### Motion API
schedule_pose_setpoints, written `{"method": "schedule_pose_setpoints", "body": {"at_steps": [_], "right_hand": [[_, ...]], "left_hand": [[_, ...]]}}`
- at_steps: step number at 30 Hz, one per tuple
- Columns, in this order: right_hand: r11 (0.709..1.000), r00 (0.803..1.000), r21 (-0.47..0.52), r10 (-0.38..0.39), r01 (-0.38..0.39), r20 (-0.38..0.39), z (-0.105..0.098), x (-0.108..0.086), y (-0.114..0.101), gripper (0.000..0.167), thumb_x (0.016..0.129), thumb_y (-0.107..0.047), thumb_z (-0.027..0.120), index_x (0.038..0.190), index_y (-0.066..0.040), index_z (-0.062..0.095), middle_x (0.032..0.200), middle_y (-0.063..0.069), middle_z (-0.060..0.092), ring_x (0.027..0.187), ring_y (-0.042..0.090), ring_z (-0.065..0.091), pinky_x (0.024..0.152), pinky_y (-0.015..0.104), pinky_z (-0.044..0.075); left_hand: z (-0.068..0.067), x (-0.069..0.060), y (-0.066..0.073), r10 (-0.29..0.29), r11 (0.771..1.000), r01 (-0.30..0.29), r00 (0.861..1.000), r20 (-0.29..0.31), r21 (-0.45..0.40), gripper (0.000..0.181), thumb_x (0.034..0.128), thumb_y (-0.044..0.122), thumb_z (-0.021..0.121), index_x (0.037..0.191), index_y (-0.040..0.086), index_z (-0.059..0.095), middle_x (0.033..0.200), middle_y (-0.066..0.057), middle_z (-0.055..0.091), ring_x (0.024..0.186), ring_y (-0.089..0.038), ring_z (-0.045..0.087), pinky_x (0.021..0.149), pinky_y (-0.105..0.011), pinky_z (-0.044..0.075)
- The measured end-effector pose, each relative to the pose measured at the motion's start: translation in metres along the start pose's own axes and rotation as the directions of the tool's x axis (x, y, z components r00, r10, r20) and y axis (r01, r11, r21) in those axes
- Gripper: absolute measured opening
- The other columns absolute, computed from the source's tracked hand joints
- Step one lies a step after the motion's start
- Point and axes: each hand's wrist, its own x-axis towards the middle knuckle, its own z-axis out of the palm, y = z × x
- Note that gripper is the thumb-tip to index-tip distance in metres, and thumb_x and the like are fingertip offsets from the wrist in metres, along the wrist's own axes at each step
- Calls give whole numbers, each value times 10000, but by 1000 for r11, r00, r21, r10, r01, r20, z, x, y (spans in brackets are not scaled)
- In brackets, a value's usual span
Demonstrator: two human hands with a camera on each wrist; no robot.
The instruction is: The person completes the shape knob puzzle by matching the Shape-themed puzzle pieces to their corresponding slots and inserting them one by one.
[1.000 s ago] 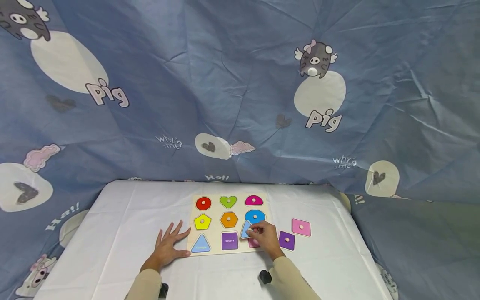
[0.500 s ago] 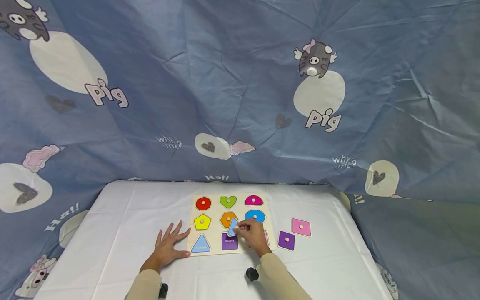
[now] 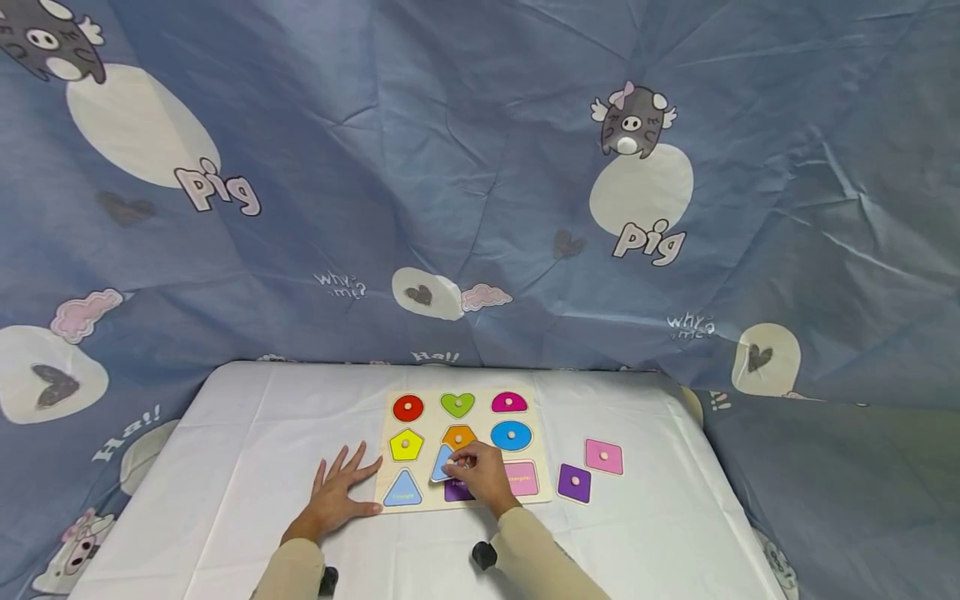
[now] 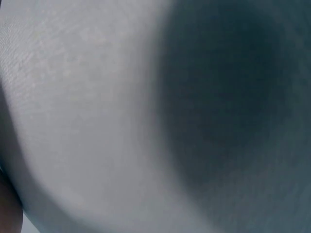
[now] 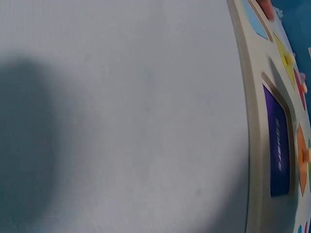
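Observation:
A wooden shape puzzle board [image 3: 431, 497] lies on the white table. My right hand [image 3: 483, 477] pinches the knob of a light blue triangle piece [image 3: 444, 463], holding it over the board between the orange hexagon [image 3: 457, 436] and the purple square recess [image 3: 457, 492]. My left hand [image 3: 333, 496] rests with spread fingers at the board's left edge, beside the light blue triangle recess [image 3: 402, 490]. In the right wrist view the square recess [image 5: 278, 141] shows its printed word. The left wrist view is mostly blurred white cloth.
Right of the board lie a purple square piece [image 3: 574, 483] and a pink rectangle piece [image 3: 603, 457]. A pink rectangle recess [image 3: 522, 478] is at the board's lower right. Knobbed pieces such as the red circle [image 3: 408, 407] sit in the upper rows. Patterned blue cloth [image 3: 480, 183] hangs behind.
My right hand has carried the triangle piece leftward across the board, from near the blue oval to above the square recess. The left hand has stayed in place.

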Motion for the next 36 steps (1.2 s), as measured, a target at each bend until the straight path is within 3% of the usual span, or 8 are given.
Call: {"method": "schedule_pose_setpoints", "body": {"at_steps": [14,18,30,36], "right_hand": [[997,997,-63,46,-43,60,32,-3,-15,129,746,-163,833,794,-90,739,658,-113,519,644,22,443,574,157,422],[995,999,-100,19,-14,46,41,-6,-16,138,733,-172,845,776,-96,739,644,-119,530,626,10,433,560,157,414],[989,998,-141,39,-33,42,67,-12,-19,121,739,-195,841,771,-132,743,621,-145,487,635,1,422,629,185,392],[988,1000,-155,3,0,23,72,-16,-22,134,731,-181,846,766,-110,738,619,-136,494,635,-9,416,621,182,406]], "left_hand": [[1,1,0,-38,999,38,999,12,6,883,614,349,869,1394,158,504,1577,-154,203,1454,-420,18,1142,-580,-119],[2,1,0,-34,999,34,999,15,3,884,613,365,867,1392,154,507,1576,-158,202,1453,-422,17,1140,-583,-121],[-2,-1,0,13,1000,-13,1000,11,8,873,631,421,846,1391,143,518,1572,-174,210,1446,-439,31,1133,-601,-113],[0,-2,-2,15,1000,-15,1000,8,12,869,628,420,847,1388,147,525,1572,-170,214,1447,-432,37,1135,-597,-110]]}}
